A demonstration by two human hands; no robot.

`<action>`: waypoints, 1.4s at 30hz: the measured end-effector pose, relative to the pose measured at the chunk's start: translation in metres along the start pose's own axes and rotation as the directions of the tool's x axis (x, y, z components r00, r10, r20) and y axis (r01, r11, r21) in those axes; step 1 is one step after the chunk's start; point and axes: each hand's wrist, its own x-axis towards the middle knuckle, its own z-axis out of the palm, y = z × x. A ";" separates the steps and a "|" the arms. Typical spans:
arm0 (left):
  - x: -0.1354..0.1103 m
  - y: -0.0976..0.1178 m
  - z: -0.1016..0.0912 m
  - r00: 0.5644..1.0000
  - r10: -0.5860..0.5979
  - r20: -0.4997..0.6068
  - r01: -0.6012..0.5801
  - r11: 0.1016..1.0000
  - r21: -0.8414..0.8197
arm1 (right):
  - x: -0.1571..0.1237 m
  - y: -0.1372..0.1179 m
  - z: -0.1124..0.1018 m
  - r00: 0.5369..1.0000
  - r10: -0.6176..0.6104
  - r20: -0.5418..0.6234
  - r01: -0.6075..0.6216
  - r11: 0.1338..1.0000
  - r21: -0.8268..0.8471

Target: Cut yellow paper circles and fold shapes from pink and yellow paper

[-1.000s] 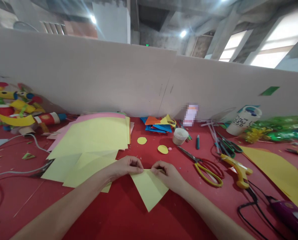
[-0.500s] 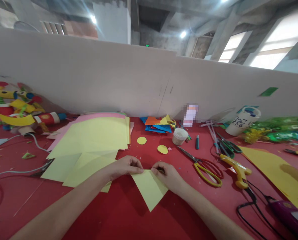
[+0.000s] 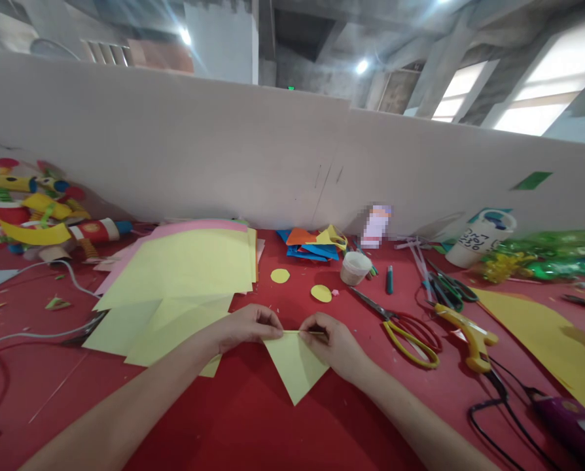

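Note:
A sheet of pale yellow paper (image 3: pixel 295 371) hangs point-down between my hands, its top edge narrowly rolled or folded over. My left hand (image 3: pixel 253 325) pinches the left end of that edge between thumb and fingers. At the right end, my right hand (image 3: pixel 326 337) pinches the same edge, fingers curled. Only a short stretch of the edge shows between the two hands; the rest is covered by the fingers. Just beyond the hands lie two yellow paper discs (image 3: pixel 320 293). To the left spreads a stack of pale yellow sheets (image 3: pixel 194 261).
Right of my hands lie scissors (image 3: pixel 400 333) with red and yellow handles and a yellow glue gun (image 3: pixel 469 337) with a black cord. A small tub (image 3: pixel 355 268) and coloured paper scraps (image 3: pixel 312 245) stand near the white partition (image 3: pixel 199 144). Paper-and-cup models (image 3: pixel 42 209) sit far left.
The paper's lower point has come up a little towards my hands, so less of the sheet shows below the edge. Both hands keep their pinch and have barely shifted.

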 end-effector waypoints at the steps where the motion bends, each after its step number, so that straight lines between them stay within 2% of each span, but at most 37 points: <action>1: 0.000 -0.001 0.000 1.000 0.001 -0.003 -0.001 1.000 0.000 | 0.000 0.000 0.000 1.000 -0.004 0.003 0.004 1.000 0.003; 5: 0.000 -0.002 -0.001 1.000 0.005 -0.006 -0.005 1.000 -0.006 | 0.000 -0.001 -0.004 0.999 0.021 0.034 -0.021 1.000 0.010; 10: 0.000 -0.001 -0.001 1.000 -0.006 0.017 0.006 1.000 -0.024 | 0.002 -0.004 -0.009 0.990 0.097 0.098 -0.089 0.993 -0.082; 24: 0.000 -0.001 -0.002 0.999 -0.023 0.044 0.027 0.996 -0.090 | 0.002 -0.014 -0.010 0.985 0.156 0.073 -0.156 0.988 -0.001; 34: 0.001 -0.002 -0.002 0.998 -0.064 0.011 0.065 0.981 -0.182 | 0.000 -0.012 -0.008 0.998 0.032 0.046 -0.030 0.999 -0.045; 38: -0.001 0.002 -0.002 0.999 -0.042 0.001 0.042 0.986 -0.164 | 0.000 -0.013 -0.009 0.995 0.073 0.067 -0.071 0.997 -0.028; 42: -0.003 0.008 -0.004 1.000 0.001 0.015 0.000 0.998 -0.062 | 0.001 -0.013 -0.009 0.986 0.126 0.113 -0.127 0.992 0.004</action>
